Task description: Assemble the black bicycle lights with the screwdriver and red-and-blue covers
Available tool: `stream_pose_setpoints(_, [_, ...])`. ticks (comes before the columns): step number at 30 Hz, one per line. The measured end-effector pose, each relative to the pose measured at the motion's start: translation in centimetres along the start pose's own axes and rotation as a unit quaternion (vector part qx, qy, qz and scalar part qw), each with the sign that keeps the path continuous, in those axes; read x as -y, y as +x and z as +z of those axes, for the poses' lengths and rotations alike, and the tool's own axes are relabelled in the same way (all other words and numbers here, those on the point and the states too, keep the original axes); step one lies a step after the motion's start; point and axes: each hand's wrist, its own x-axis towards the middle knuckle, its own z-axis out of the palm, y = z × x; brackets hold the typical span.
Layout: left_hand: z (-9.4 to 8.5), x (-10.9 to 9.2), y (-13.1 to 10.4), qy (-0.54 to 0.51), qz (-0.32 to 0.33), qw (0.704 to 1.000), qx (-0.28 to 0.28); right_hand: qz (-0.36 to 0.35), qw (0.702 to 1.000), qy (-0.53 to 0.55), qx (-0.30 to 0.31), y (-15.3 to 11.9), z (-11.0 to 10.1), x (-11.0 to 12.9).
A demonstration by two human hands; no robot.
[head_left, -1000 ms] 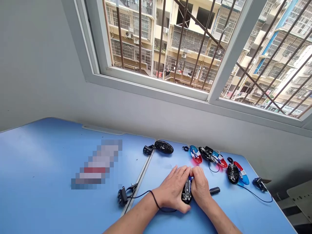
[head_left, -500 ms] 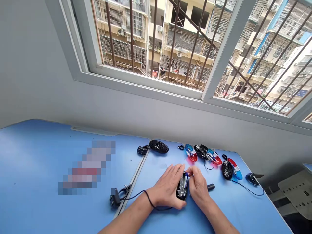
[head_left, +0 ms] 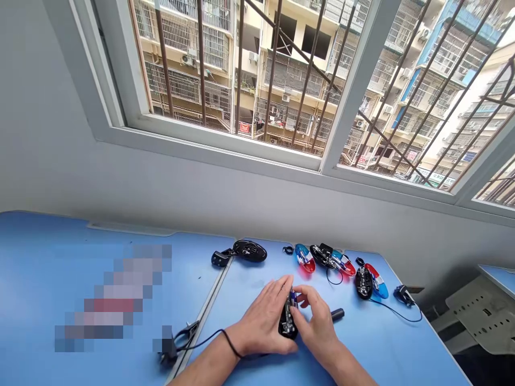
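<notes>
My left hand (head_left: 263, 316) is wrapped round the left side of an open black oval casing (head_left: 287, 326), holding it against the blue table. Silvery clear parts show inside the casing. A blue battery (head_left: 294, 298) lies along its upper right part. My right hand (head_left: 319, 324) has its thumb and forefinger on this battery, pressing at the casing's right edge. Out to the left, a black switch with a clamp ring (head_left: 171, 343) hangs on a thin black cable that crosses my left wrist. Just right of my right hand lies a short black cylinder (head_left: 338, 314).
Along the back of the blue table (head_left: 241, 289) lie a black oval unit (head_left: 250, 251), red-and-blue clear covers (head_left: 304, 258), another open black casing (head_left: 364, 283) and a cabled black switch (head_left: 403, 295). A blurred patch (head_left: 116, 295) covers something at left. A barred window (head_left: 257, 69) is beyond.
The view has shifted, so the table things sit further left and slightly lower. My right thumb has moved from beside the casing onto the battery, and the fingers have uncurled somewhat.
</notes>
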Motion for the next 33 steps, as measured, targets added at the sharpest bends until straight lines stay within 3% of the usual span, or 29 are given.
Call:
stream_pose_setpoints(6, [-0.1,0.0,0.1,0.006,-0.027,0.999,0.035,0.132,0.984,0.117,-0.016,0.1,0.5,-1.1])
stream_pose_setpoints(10, [-0.2,-0.2,0.2,0.001,-0.019,0.999,0.029,0.198,0.965,0.167,-0.047,1.0,-0.9,-2.3])
stream_pose_setpoints(15, [-0.8,-0.8,0.2,-0.010,-0.042,0.998,0.050,0.188,0.982,0.004,-0.024,4.4,-3.5,-3.1])
stream_pose_setpoints(20, [-1.0,-1.1,0.2,-0.016,-0.044,0.998,0.047,0.165,0.979,-0.111,0.049,9.6,-3.0,-4.4])
stream_pose_setpoints(25, [-0.7,-0.6,0.3,-0.018,-0.041,0.998,0.050,0.159,0.944,-0.252,0.141,12.1,-0.7,-5.1])
stream_pose_setpoints(33, [-0.3,-0.2,0.3,-0.032,-0.034,0.998,0.039,0.156,0.881,-0.384,0.231,12.3,0.5,-4.4])
